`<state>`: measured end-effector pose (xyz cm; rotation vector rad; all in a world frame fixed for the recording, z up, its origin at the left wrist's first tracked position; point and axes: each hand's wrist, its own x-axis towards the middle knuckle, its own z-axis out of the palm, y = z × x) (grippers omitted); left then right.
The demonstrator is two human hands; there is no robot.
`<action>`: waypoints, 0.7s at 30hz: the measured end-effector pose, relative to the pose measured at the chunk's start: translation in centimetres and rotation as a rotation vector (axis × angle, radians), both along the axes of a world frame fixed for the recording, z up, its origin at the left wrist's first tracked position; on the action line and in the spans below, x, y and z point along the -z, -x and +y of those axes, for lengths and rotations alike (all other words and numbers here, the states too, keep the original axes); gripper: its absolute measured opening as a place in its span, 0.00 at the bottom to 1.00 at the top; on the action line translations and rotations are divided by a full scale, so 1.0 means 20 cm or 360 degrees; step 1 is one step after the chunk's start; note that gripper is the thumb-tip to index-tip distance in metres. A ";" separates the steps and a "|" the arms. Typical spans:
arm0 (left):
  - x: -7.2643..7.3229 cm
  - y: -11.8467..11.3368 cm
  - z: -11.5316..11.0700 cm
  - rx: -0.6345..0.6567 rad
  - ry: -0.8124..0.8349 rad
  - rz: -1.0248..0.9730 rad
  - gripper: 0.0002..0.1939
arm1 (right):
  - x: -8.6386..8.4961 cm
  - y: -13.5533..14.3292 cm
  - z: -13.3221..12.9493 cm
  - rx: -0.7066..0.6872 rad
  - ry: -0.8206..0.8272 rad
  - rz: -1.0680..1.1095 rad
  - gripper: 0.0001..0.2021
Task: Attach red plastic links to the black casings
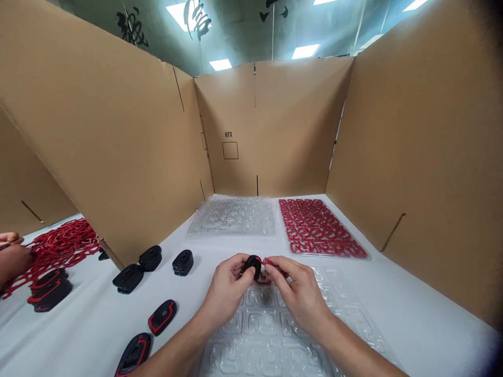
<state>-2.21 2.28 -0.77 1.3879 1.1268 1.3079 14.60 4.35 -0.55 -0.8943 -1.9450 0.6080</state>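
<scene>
In front of me, my left hand (231, 287) pinches a small black oval plastic casing (253, 266) between thumb and fingers. Close beside it, my right hand (295, 285) grips a thin red trim strip (269, 263) with its fingertips, its end against the casing's right edge. Below the hands lies a clear plastic blister tray (261, 319) with moulded recesses. Another bit of red shows under the held casing, partly covered by the fingers. At the left lie two black casings with red trim (162, 317), the nearer one partly hidden by my left forearm.
Stacked black casings (183, 263) stand left of centre. Clear trays (233, 215) lie at the back, beside a tray full of red strips (320, 225). Cardboard walls (271, 131) enclose three sides. Beyond the left wall, another person's hand (13, 256) is near a red strip pile (66, 243).
</scene>
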 end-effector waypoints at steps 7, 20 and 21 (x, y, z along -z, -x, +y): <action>-0.02 0.00 0.00 -0.0033 0.0017 -0.0010 0.10 | 0.00 -0.02 -0.02 -0.0110 -0.0251 -0.0171 0.10; 0.00 0.01 -0.02 -0.0093 -0.0177 0.0264 0.14 | 0.02 0.01 -0.03 -0.0110 -0.0389 -0.0210 0.17; 0.00 0.01 -0.02 -0.0098 -0.0182 0.0273 0.14 | 0.02 0.01 -0.03 -0.0086 -0.0363 -0.0181 0.19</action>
